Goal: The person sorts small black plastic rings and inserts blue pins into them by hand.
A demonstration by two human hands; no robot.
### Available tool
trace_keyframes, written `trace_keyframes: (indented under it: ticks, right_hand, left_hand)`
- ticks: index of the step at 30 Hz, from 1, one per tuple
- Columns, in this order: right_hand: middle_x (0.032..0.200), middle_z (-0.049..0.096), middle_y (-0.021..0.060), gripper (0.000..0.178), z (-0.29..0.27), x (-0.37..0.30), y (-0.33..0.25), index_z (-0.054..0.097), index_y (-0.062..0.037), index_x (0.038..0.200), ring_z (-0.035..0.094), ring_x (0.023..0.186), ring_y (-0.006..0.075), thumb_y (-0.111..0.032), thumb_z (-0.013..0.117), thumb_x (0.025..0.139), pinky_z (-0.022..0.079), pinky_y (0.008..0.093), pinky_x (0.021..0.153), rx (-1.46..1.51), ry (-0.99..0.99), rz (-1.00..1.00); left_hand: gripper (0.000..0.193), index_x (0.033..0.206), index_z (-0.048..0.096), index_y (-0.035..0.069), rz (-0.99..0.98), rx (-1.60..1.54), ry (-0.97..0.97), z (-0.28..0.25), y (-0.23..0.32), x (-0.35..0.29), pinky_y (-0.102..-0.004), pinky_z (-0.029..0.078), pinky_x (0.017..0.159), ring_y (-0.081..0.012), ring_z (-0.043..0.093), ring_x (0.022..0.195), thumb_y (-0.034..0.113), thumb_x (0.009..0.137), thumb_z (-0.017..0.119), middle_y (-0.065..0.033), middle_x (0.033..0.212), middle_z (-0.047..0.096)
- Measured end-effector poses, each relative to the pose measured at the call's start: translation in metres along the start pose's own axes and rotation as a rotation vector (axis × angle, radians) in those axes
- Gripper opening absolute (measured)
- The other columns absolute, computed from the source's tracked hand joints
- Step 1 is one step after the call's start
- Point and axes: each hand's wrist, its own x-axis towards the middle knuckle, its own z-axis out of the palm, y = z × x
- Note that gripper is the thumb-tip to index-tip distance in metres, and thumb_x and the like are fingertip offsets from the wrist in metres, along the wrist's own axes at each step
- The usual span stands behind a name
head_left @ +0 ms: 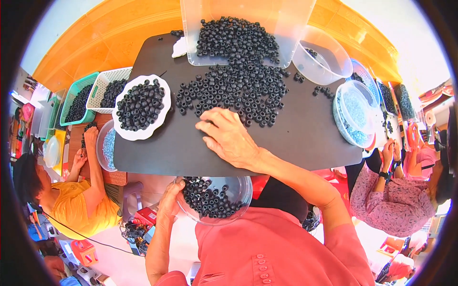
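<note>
My left hand (171,198) grips the rim of a clear round plastic bowl (245,188), just below the table's front edge. Loose black beads (210,196) with holes through them partly fill that bowl. Over the dark table (157,155), my right hand (229,137) rests at the near edge of a spread of black beads (238,90), its fingers somewhat bent and apart, with nothing seen in them. The beads spill from a clear plastic bin (191,52) lying at the far side. To the left, a white scalloped plate (165,102) is heaped with larger black beads.
Clear tubs (319,59) and a round container of pale blue pieces (341,126) stand at the right. Green (95,117) and white baskets (98,93) hold black pieces at the left. People in yellow (81,209) and patterned clothing (391,202) work on either side.
</note>
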Motion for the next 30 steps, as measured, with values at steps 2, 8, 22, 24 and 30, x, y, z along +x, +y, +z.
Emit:
trace_keyframes:
  ticks: [2, 8, 22, 24, 30]
  right_hand:
    - [0.116, 0.053, 0.0097, 0.036, 0.007, -0.001, 0.001, 0.059, -0.0061, 0.113, 0.049, 0.113, 0.0288, -0.008, 0.068, 0.078, 0.038, 0.0447, 0.093, -0.025, -0.076, -0.058]
    - [0.111, 0.055, 0.0057, 0.025, 0.014, -0.002, -0.004, 0.062, -0.0066, 0.103, 0.050, 0.108, 0.0255, -0.010, 0.068, 0.079, 0.036, 0.0428, 0.091, -0.001, -0.066, -0.024]
    - [0.105, 0.058, 0.0021, 0.025, 0.019, -0.039, -0.066, 0.063, -0.0088, 0.100, 0.053, 0.104, 0.0220, -0.013, 0.070, 0.077, 0.038, 0.0399, 0.085, 0.193, -0.167, -0.096]
    - [0.104, 0.058, 0.0027, 0.024, 0.018, -0.042, -0.074, 0.064, -0.0087, 0.099, 0.054, 0.101, 0.0221, -0.013, 0.070, 0.077, 0.038, 0.0398, 0.085, 0.249, -0.223, -0.135]
    - [0.104, 0.059, 0.0050, 0.027, 0.009, -0.020, -0.062, 0.062, -0.0092, 0.102, 0.056, 0.098, 0.0237, -0.012, 0.071, 0.076, 0.040, 0.0400, 0.083, 0.269, -0.249, -0.127]
  left_hand:
    - [0.057, 0.128, 0.051, -0.005, 0.017, -0.036, -0.056, 0.006, 0.002, -0.002, -0.0342, 0.040, 0.102, -0.0218, 0.054, 0.115, 0.028, 0.083, 0.064, -0.0112, 0.124, 0.058]
    - [0.055, 0.127, 0.051, -0.004, 0.056, -0.027, -0.048, 0.013, 0.006, -0.004, -0.0345, 0.038, 0.103, -0.0222, 0.053, 0.116, 0.027, 0.084, 0.063, -0.0114, 0.125, 0.057]
    - [0.028, 0.103, 0.059, 0.004, 0.035, -0.004, -0.031, 0.001, 0.004, 0.000, -0.0303, 0.042, 0.087, -0.0151, 0.053, 0.095, 0.026, 0.086, 0.063, -0.0019, 0.097, 0.058]
    - [0.028, 0.104, 0.060, 0.003, 0.019, -0.001, -0.073, -0.011, -0.003, 0.001, -0.0307, 0.042, 0.087, -0.0155, 0.054, 0.097, 0.026, 0.086, 0.062, -0.0030, 0.099, 0.059]
    - [0.039, 0.116, 0.054, 0.000, 0.021, -0.004, -0.067, 0.004, 0.006, -0.004, -0.0322, 0.042, 0.092, -0.0179, 0.054, 0.103, 0.026, 0.087, 0.062, -0.0062, 0.109, 0.058]
